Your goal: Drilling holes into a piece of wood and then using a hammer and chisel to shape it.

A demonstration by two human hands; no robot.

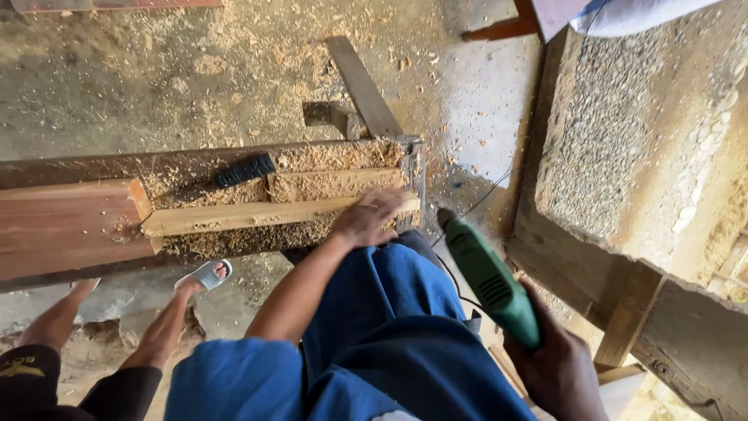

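Observation:
My left hand [365, 217] rests flat, fingers spread, on the right end of a pale wooden strip [234, 217] lying on a workbench [78, 168] covered with sawdust. My right hand [559, 366] grips a green electric drill [489, 281] low at my right side, with its tip pointing up and left, clear of the wood. A reddish wooden block [70, 222] lies at the left end of the strip. A black handle [245, 169] sits in the shavings behind the strip. My blue-clad knee [389, 296] is raised against the bench.
Another person's legs [160, 331] stand at the lower left, one foot in a white sandal [206, 274]. A rough concrete slab [639, 132] rises at the right on wooden supports. Shavings cover the floor, and a plank [362, 86] lies beyond the bench. A thin cord [487, 195] trails nearby.

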